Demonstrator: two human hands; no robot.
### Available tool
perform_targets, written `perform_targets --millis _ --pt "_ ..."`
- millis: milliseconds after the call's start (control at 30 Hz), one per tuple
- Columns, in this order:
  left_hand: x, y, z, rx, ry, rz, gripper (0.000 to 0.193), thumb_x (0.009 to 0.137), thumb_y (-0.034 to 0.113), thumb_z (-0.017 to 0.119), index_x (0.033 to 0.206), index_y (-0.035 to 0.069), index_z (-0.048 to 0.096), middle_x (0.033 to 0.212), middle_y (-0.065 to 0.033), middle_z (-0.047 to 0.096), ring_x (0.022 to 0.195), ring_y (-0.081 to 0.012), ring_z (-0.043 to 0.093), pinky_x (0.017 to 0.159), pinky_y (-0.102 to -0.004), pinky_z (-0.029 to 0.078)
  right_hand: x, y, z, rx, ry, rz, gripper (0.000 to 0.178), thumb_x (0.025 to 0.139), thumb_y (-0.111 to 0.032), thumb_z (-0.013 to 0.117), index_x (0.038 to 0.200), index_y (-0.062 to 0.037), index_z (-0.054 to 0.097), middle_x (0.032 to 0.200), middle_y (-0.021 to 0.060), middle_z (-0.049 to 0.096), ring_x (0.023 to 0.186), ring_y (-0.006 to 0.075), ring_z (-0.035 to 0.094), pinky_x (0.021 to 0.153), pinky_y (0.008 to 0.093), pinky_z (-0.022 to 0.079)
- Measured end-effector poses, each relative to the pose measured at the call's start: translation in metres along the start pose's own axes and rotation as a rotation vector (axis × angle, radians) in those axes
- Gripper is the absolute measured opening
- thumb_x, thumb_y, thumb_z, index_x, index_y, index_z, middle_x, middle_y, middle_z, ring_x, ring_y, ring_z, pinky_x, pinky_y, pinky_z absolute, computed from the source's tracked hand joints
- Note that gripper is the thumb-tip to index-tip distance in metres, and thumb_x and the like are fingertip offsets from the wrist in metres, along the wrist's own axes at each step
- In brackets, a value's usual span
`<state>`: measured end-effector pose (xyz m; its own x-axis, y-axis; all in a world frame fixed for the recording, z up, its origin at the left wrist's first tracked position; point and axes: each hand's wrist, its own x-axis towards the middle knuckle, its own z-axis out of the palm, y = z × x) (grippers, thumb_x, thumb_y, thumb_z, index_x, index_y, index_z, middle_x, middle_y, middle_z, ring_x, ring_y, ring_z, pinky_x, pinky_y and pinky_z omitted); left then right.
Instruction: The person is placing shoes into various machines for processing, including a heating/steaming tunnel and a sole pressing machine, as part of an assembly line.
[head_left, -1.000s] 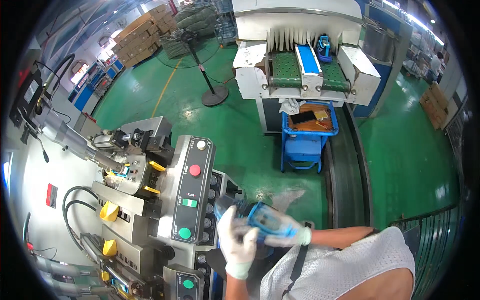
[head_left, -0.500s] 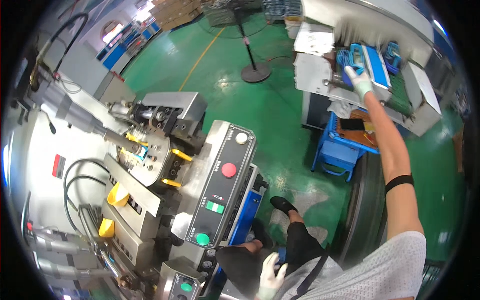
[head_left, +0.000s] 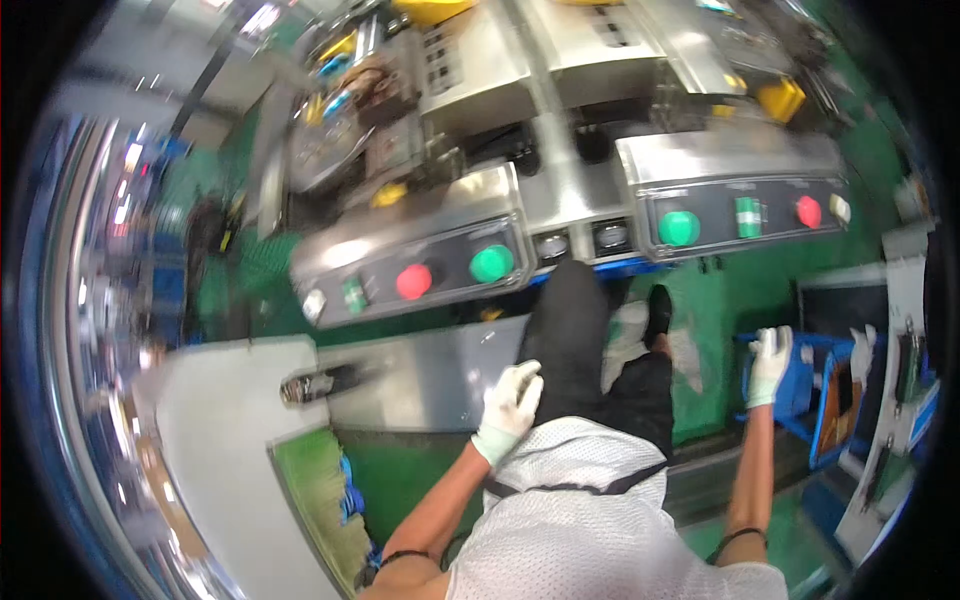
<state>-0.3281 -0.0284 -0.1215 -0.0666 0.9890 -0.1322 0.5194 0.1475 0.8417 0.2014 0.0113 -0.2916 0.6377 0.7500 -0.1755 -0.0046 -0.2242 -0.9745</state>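
Observation:
My left hand point(head_left: 510, 408), in a white glove, hovers beside my thigh with its fingers loosely bent and apart; nothing shows in it. On the right, my gloved right hand point(head_left: 769, 362) hangs in front of the blue stool point(head_left: 795, 385), its fingers slightly apart and no object visible in them. Beyond my legs stand two control panels: the left panel point(head_left: 385, 290) has a red button point(head_left: 414, 282) and a green button point(head_left: 491, 263), and the right panel point(head_left: 740, 215) has its own green button point(head_left: 679, 228) and red button point(head_left: 808, 211). Neither hand touches them.
A white table point(head_left: 225, 430) stands at the left, with a green mat point(head_left: 318, 490) and small blue pieces point(head_left: 350, 498) beside it. Metal machine housings point(head_left: 470, 60) with yellow parts rise at the far side. A grey metal surface point(head_left: 430, 365) lies before my left hand.
My view has swung left, bringing both panels and the white table into sight. The right hand has come back from the blue pieces on the machine at the right.

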Motion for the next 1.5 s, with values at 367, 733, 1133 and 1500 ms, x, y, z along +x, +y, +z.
perform_targets --millis 367,733,1133,1500 --pt "-0.485 -0.288 -0.145 0.309 1.299 -0.881 0.022 0.098 0.009 0.062 0.118 -0.001 0.063 0.101 -0.0116 0.067 0.089 -0.0258 0.066 0.086 -0.0371 0.055 -0.235 -0.150 0.300 -0.148 -1.176 -0.278 0.061 0.100 0.000 0.054 0.157 -0.0024 0.035 0.161 0.0124 0.040 0.127 0.0240 0.059 0.102 0.0334 0.049" --pt "-0.670 -0.315 -0.071 0.257 1.643 -1.565 0.073 0.099 0.049 0.062 0.151 0.005 0.039 0.140 -0.0291 0.053 0.124 -0.0438 0.057 0.102 -0.0497 0.051 -0.215 -0.160 0.324 -0.605 -1.328 -0.396 0.057 0.102 -0.004 0.057 0.155 -0.0013 0.037 0.135 0.0118 0.059 0.119 0.0158 0.061 0.096 0.0268 0.050" --pt "-0.538 -0.259 -0.099 0.440 1.267 -1.135 0.032 0.105 0.027 0.056 0.113 -0.003 0.063 0.112 -0.0212 0.059 0.104 -0.0403 0.060 0.092 -0.0475 0.049 -0.296 -0.199 0.357 -0.557 -1.487 -0.567 0.060 0.096 -0.006 0.062 0.151 0.0005 0.040 0.141 0.0177 0.056 0.116 0.0234 0.063 0.097 0.0347 0.052" --pt "-0.167 -0.073 -0.130 0.151 0.697 -0.141 0.011 0.089 0.014 0.071 0.098 0.006 0.071 0.092 -0.0135 0.064 0.087 -0.0337 0.066 0.078 -0.0428 0.054 -0.368 -0.254 0.302 -0.514 -1.675 -0.930 0.071 0.088 -0.032 0.074 0.143 0.0046 0.045 0.145 0.0304 0.048 0.132 0.0439 0.051 0.111 0.0467 0.044"
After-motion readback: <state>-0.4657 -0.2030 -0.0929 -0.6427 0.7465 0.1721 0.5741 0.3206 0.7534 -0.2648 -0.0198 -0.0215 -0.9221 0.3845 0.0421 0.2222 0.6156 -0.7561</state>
